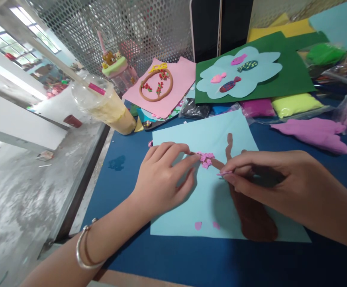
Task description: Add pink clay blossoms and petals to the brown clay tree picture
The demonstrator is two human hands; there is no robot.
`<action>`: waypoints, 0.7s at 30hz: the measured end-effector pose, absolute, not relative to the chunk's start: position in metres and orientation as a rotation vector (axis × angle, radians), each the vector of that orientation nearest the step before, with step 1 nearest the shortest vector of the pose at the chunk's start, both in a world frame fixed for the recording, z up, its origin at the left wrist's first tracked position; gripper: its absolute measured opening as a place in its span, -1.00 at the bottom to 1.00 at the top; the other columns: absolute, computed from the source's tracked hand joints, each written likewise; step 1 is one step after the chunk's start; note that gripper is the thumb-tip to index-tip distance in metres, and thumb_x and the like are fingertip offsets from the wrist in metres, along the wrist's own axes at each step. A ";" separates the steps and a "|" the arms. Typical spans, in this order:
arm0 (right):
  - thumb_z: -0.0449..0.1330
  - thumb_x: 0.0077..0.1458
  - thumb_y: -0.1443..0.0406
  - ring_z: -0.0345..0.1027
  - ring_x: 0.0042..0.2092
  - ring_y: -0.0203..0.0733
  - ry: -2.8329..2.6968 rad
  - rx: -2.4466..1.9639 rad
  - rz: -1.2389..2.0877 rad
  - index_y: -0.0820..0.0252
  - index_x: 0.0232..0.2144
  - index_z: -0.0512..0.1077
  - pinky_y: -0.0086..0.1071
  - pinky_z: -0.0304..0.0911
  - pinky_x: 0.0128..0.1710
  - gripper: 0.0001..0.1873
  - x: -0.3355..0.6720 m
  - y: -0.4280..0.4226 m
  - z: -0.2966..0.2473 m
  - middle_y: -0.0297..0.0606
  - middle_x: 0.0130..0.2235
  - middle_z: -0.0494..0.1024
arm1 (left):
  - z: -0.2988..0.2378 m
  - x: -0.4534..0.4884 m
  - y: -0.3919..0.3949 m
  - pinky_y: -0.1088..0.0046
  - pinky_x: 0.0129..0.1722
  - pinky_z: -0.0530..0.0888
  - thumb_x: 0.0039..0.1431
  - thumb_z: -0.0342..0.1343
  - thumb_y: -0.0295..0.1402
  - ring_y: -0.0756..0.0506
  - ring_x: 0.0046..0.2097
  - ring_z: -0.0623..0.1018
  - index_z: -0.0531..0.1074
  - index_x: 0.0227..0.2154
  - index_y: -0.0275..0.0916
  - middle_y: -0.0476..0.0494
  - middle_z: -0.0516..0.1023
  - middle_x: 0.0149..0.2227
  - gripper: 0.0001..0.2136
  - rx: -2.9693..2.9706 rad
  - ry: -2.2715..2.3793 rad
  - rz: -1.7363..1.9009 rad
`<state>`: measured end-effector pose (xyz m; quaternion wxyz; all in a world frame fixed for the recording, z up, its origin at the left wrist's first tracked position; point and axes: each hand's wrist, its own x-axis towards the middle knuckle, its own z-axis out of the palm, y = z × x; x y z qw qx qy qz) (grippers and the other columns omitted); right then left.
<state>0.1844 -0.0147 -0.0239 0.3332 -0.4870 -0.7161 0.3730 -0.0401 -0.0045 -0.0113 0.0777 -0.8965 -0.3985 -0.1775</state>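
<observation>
A light blue paper sheet [209,199] lies on the dark blue table mat [125,183]. A brown clay tree trunk [252,217] with thin branches is stuck onto it. A cluster of pink clay petals [205,158] sits on the left branch. My left hand [164,179] rests on the sheet, fingertips pressing at the petal cluster. My right hand [269,179] is over the trunk, pinching a small pink clay piece [223,173] between thumb and fingers. Two loose pink bits [198,225] lie near the sheet's front edge.
A plastic cup with yellow drink [107,107] stands at the back left. Behind are a pink sheet with a clay wreath [161,85], a green sheet with clay fish [239,71], bags of coloured clay [295,104] and a purple clay lump [313,133]. The table edge drops off at left.
</observation>
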 end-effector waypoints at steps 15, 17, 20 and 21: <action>0.22 0.10 0.12 0.42 -0.48 -0.34 -1.886 -1.244 0.935 -0.03 -0.46 0.55 -0.56 0.29 -0.49 -0.83 0.186 -0.014 -0.028 -0.50 -0.48 0.59 | -0.012 -0.040 -0.004 0.29 -0.23 0.34 0.23 0.04 -0.42 -0.17 -0.11 0.51 0.53 -0.13 -0.20 -0.17 0.56 -0.13 -0.78 -2.648 -1.139 -0.506; 0.23 0.09 0.12 0.43 -0.47 -0.34 -1.883 -1.246 0.929 -0.03 -0.46 0.55 -0.57 0.29 -0.49 -0.84 0.185 -0.014 -0.028 -0.50 -0.48 0.59 | -0.012 -0.040 -0.004 0.29 -0.23 0.34 0.24 0.04 -0.41 -0.17 -0.11 0.50 0.54 -0.14 -0.19 -0.17 0.57 -0.13 -0.79 -2.638 -1.154 -0.494; 0.23 0.09 0.12 0.43 -0.48 -0.33 -1.874 -1.234 0.931 -0.02 -0.47 0.54 -0.56 0.29 -0.51 -0.83 0.185 -0.014 -0.028 -0.48 -0.48 0.59 | -0.012 -0.040 -0.004 0.29 -0.22 0.35 0.24 0.04 -0.41 -0.17 -0.11 0.50 0.54 -0.15 -0.20 -0.17 0.58 -0.14 -0.80 -2.611 -1.155 -0.501; 0.22 0.09 0.13 0.42 -0.49 -0.33 -1.873 -1.227 0.932 -0.01 -0.47 0.55 -0.55 0.29 -0.52 -0.83 0.185 -0.014 -0.028 -0.47 -0.49 0.59 | -0.012 -0.040 -0.005 0.29 -0.22 0.35 0.23 0.05 -0.41 -0.18 -0.11 0.51 0.54 -0.15 -0.21 -0.17 0.58 -0.14 -0.79 -2.603 -1.151 -0.506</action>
